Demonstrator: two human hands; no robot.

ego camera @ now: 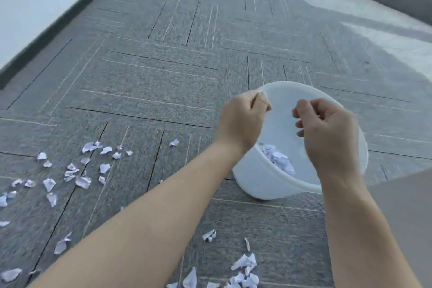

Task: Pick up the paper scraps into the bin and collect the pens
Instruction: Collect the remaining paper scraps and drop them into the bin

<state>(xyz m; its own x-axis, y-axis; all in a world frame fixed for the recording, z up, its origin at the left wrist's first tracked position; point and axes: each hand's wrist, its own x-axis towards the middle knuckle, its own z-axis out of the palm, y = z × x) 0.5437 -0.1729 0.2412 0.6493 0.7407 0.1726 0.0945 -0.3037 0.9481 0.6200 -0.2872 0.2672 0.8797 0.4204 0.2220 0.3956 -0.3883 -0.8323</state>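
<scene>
Paper scraps [279, 161] heaped in white bin [254, 170] at 6 o'clock beneath curled left hand [240, 121] and right hand [327, 133], grasped contents indiscernible, more scraps [83, 181] strewn on carpet [152, 77] at 8 o'clock.

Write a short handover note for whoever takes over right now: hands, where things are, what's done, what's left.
Left hand: fingers curled over the bin's rim; whether it holds anything can't be told.
Right hand: fingers loosely curled above the bin, nothing visible in them.
White bin: on the carpet, some paper scraps already inside.
Left: many loose scraps on the carpet to the left, more near the bottom edge.
Pens: none in view.
</scene>
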